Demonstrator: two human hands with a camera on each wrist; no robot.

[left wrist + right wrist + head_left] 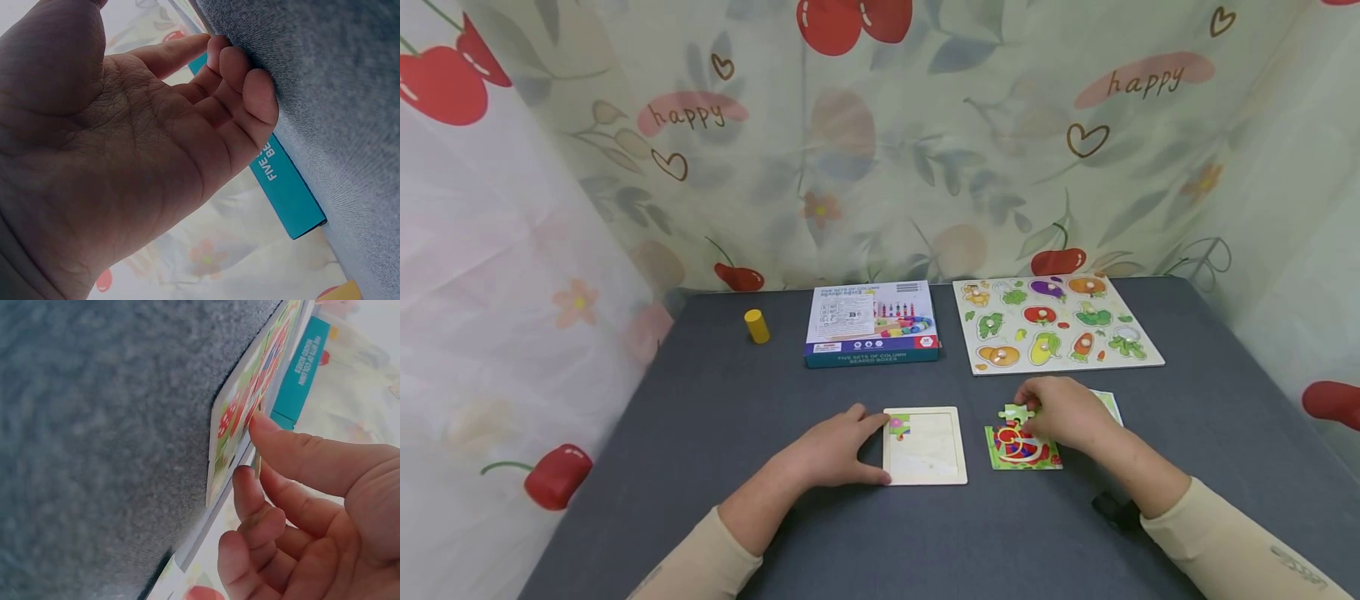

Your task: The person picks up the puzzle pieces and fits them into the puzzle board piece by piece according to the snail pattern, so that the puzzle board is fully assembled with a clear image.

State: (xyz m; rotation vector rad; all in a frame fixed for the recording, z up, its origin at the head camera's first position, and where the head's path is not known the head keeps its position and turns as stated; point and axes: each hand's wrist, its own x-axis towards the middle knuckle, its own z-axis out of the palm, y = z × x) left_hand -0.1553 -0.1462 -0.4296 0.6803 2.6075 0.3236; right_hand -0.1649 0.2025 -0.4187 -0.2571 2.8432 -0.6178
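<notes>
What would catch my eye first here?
Probably the bright vegetable board at the table's back right. Nearer, the right hand pinches a puzzle piece over a colorful picture, while the left hand touches a pale tray. A yellow cylinder stands out at back left.

From my station I see a table (865, 542) under dark grey cloth. Near its far left corner stands a yellow cylinder (757, 327); a teal-sided box (872, 321) lies along the far edge, and a vegetable board (1015, 317) toward the far right corner. Midway between the side edges I make out a pale square frame (936, 450), with a colourful puzzle picture (1022, 456) nearer the right edge.
</notes>
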